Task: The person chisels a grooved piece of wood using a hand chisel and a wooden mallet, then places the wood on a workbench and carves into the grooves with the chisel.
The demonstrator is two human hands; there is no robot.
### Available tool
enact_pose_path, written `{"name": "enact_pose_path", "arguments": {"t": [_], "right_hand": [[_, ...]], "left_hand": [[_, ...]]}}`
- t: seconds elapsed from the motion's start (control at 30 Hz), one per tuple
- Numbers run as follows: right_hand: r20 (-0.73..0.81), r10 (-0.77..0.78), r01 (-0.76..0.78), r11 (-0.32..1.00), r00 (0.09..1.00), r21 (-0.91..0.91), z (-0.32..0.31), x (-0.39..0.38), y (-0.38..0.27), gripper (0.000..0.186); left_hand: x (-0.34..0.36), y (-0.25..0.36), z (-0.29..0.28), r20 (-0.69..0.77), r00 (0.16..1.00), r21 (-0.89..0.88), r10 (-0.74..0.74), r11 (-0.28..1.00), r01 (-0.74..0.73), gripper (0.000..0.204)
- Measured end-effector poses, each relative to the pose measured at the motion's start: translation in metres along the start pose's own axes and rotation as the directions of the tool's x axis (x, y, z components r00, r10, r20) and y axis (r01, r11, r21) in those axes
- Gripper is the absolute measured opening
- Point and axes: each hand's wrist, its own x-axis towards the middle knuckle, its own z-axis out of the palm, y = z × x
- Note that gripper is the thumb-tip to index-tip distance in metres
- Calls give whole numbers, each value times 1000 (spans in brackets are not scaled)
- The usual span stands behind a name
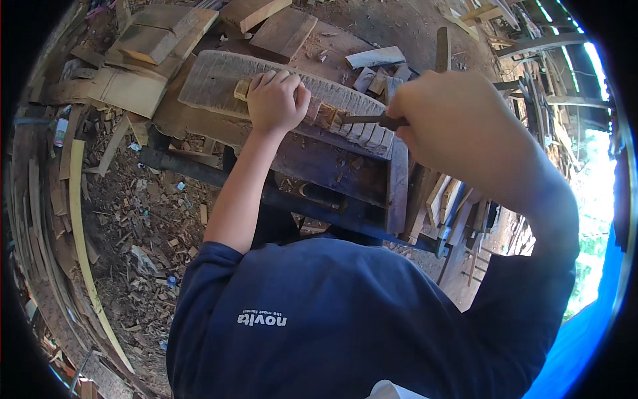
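My left hand is closed around a narrow strip of wood lying along a thick, rough board on the workbench. My right hand grips a dark, narrow tool, perhaps a file or chisel, whose end reaches leftward to the strip. The tool's handle is mostly hidden in my fingers. Short slatted pieces or cuts show along the board just below the tool.
Loose planks and offcuts lie beyond the board. Long strips line the left side over a floor of scraps. More timber leans at the right, near a blue sheet.
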Motion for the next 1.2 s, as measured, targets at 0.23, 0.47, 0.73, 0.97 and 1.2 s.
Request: {"name": "enact_pose_path", "arguments": {"t": [0.23, 0.47, 0.73, 0.97, 1.2], "right_hand": [[-281, -234, 276, 954, 931, 117, 6, -13, -3, 10], [-91, 330, -293, 914, 940, 281, 49, -37, -3, 23], [-13, 464, -391, 761, 886, 519, 84, -59, 21, 25], [170, 577, -434, 356, 799, 828, 165, -85, 29, 33], [84, 577, -456, 538, 812, 709, 133, -90, 22, 33]], "left_hand": [[1, 5, 6, 23, 1000, -19, 16, 1000, -16, 16], [0, 2, 0, 64, 998, 36, 3, 999, -5, 16], [-2, 0, 3, 63, 998, 2, -16, 1000, 16, 17], [0, 1, 2, 34, 999, 22, -11, 1000, 10, 17], [-1, 0, 3, 55, 998, -6, -2, 1000, 3, 16]]}}
